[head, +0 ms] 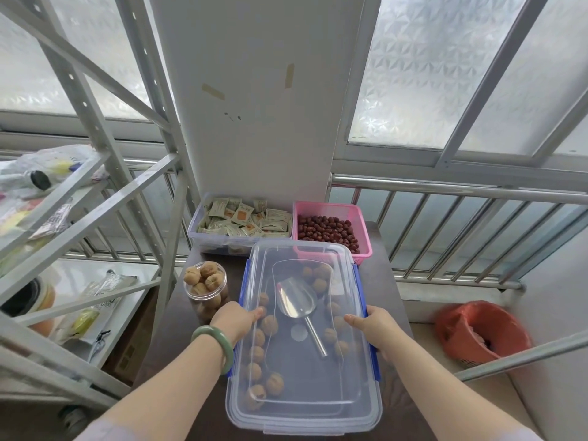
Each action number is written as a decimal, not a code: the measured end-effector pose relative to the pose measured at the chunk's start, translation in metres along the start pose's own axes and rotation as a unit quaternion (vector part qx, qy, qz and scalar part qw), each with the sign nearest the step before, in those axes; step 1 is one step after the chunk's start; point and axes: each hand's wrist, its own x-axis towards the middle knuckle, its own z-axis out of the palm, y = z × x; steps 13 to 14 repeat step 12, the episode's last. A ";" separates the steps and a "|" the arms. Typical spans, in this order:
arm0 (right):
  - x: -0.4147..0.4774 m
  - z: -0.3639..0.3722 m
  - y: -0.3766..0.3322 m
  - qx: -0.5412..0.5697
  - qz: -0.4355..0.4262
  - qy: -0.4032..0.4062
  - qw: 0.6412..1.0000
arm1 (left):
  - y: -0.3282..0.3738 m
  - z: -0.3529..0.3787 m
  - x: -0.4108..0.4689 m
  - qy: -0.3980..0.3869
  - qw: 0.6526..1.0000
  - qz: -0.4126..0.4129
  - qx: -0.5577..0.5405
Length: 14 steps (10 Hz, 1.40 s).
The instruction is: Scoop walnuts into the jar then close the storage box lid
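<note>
- Clear plastic lid [305, 370] already lies over the storage box [304, 423], which sits at the centre of your desk [165, 338]; walnuts [269, 324] and the metal scoop [297, 302] show through it.
- Your left hand [237, 319] presses the lid's 9 o'clock edge, its grip flat and spread, clamped on nothing.
- Your right hand [374, 326] does likewise at 3 o'clock, beside the blue latch [358, 283].
- At 10 o'clock the jar [206, 289] stands heaped with walnuts and uncapped, just beside your left wrist; a sideways nudge could tip it.
- At 12 o'clock the pink basket [331, 229] touches the box's far corner.
- Uneven pressure may leave one side unseated, so the latches won't catch.
</note>
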 end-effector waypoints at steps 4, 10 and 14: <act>0.008 0.005 -0.006 -0.106 -0.001 0.048 0.993 | 0.009 0.006 0.002 0.058 0.975 0.057 0.206; -0.020 0.020 -0.014 -0.261 -0.033 0.111 0.958 | -0.004 -0.010 -0.004 0.004 0.957 0.146 0.249; -0.046 0.013 -0.024 -0.219 -0.109 0.203 0.948 | -0.002 -0.030 -0.020 0.055 0.948 0.240 0.202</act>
